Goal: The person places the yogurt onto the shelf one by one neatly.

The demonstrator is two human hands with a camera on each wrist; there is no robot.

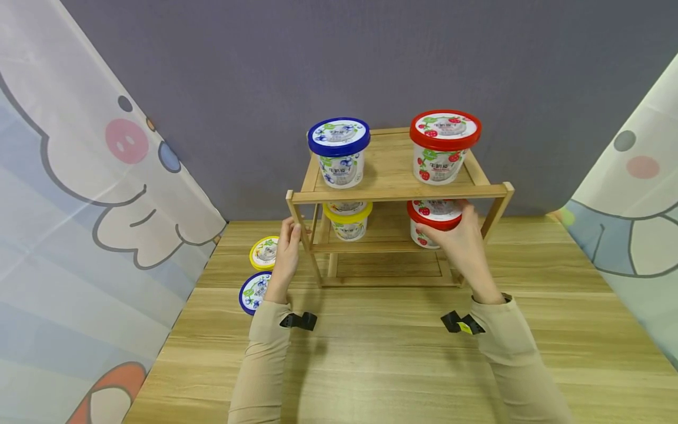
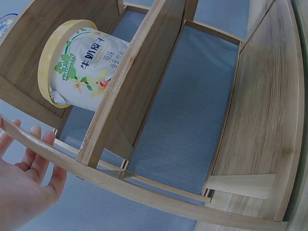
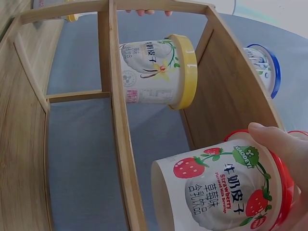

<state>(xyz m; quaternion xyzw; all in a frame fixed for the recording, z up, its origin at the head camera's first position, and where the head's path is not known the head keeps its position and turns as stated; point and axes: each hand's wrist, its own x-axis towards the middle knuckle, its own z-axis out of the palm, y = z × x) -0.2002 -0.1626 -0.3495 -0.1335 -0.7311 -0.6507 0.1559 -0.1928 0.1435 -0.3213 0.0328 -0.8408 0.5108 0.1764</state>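
My right hand [image 1: 466,240] holds a red-lidded strawberry milk tub [image 3: 219,185] on the rack's middle shelf, thumb at the lid's front. Behind this tub a red rim shows in the right wrist view. My left hand [image 1: 288,250] grips the left side post of the wooden rack [image 1: 398,192], with fingertips [image 3: 140,12] showing past the post. To the right of that hand, on the same middle shelf, stands a yellow-lidded tub [image 1: 348,221]. On the top shelf are a blue-lidded tub [image 1: 339,153] at left and another red-lidded tub [image 1: 444,147] at right.
Left of the rack, partly behind my left arm, a yellow-lidded tub [image 1: 263,253] and a blue-lidded tub [image 1: 252,293] are on the wooden table [image 1: 371,365]. A grey wall panel [image 1: 392,59] rises behind the rack, with cartoon-printed curtains [image 1: 69,247] at both sides.
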